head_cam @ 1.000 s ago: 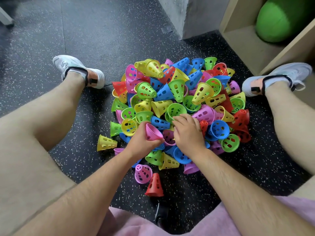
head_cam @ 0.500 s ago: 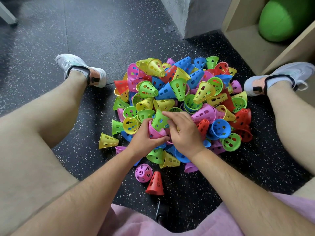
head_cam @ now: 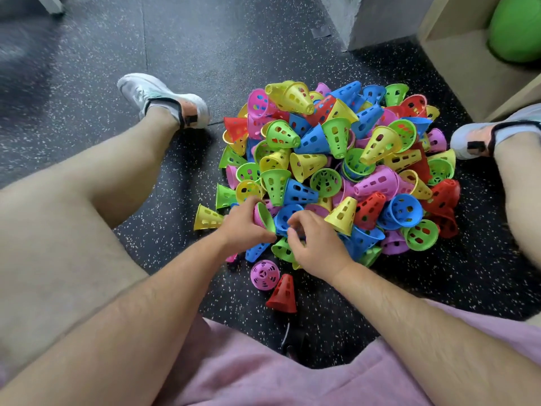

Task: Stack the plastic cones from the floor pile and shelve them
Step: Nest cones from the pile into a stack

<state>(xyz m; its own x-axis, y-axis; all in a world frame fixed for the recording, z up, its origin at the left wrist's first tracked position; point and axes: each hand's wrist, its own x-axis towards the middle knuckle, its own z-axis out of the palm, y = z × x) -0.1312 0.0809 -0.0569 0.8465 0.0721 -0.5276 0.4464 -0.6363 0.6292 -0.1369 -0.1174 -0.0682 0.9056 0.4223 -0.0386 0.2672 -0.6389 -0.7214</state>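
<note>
Wide view first: the speckled floor (head_cam: 205,54), the wooden shelf (head_cam: 456,68) well beyond the fingers to the upper right, no cones on it that show. Between the legs sits the pile (head_cam: 336,159), big and jumbled, spreading away from both sets of fingertips.

Now the hands. The left hand (head_cam: 244,228) has its fingers curled round a pink cone (head_cam: 257,218), mouth turned toward the right hand. And there's the change: half a second ago the right hand was feeding a green cone (head_cam: 268,219) in; now it sits nested inside the pink one. Two stacked, a tiny start against that heap.

The right hand (head_cam: 320,249) has let go and dropped back, fingers bent, thumb and forefinger close together just beside a blue cone (head_cam: 289,216) lying mouth-up. Whether they've actually pinched its rim I can't tell; it looks like the next pick. A red cone (head_cam: 282,294) stands alone behind the wrists.
</note>
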